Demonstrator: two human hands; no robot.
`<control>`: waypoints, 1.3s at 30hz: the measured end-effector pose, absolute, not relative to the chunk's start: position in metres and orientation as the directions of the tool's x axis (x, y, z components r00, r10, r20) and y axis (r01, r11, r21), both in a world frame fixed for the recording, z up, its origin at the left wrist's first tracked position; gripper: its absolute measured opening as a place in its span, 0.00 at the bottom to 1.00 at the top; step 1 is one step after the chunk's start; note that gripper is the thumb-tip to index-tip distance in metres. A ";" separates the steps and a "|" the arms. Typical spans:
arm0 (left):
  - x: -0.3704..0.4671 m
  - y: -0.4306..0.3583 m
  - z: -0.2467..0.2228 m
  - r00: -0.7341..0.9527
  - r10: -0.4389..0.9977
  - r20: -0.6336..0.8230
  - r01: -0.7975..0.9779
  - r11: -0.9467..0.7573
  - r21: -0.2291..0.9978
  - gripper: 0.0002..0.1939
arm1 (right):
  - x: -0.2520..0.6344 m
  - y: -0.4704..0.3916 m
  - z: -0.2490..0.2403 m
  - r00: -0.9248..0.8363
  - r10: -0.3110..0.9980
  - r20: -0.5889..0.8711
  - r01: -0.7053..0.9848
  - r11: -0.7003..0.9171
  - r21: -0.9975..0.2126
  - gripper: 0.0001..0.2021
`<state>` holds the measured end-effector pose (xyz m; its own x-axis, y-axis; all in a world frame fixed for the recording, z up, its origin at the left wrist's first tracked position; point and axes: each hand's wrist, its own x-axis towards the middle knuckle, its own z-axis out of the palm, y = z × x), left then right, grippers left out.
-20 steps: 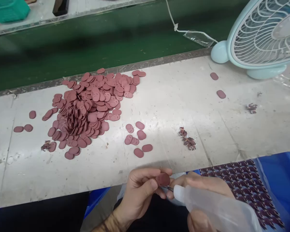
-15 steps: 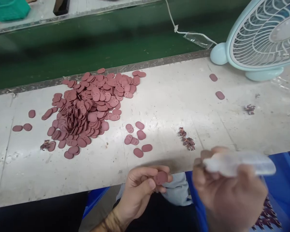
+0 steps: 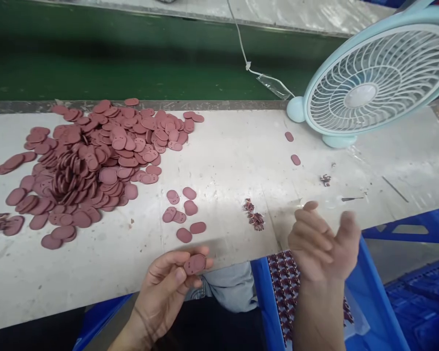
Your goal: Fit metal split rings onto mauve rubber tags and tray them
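Over the near edge, left hand [image 3: 168,287]: thumb and fingers clamped on one reddish oval piece [image 3: 195,263], its face with small dark marks turned up.
Above the near edge, farther right, right hand [image 3: 325,239]: blurred by motion; thumb apart from the curled fingers, with nothing visible between them.
Beyond the right hand: a thin dark tip [image 3: 352,199] beside something translucent, too faint to make out fully.
Toward the right edge: a thin dark rod [image 3: 395,189], lying on the white table [image 3: 227,165].
Left part, reaching the far edge: a large pile of ovals [image 3: 128,141], overlapping one another.
Between pile and right hand: a small group of loose ovals [image 3: 198,227], some overlapping, and dark clumps [image 3: 256,220].
Near the far right corner: a light blue fan [image 3: 360,95], with two single ovals [image 3: 295,160] to its left.
Below the near edge, right side: a blue crate [image 3: 378,297] holding a sheet of dark pieces [image 3: 285,287].
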<state>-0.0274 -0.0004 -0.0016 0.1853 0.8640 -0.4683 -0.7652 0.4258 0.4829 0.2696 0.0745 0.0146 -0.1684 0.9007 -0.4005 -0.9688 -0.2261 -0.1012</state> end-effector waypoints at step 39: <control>-0.024 0.002 0.010 0.161 0.823 -0.544 -0.745 0.463 0.480 0.06 | 0.242 0.086 0.045 -0.199 0.890 -0.411 0.671 -0.182 -0.719 0.10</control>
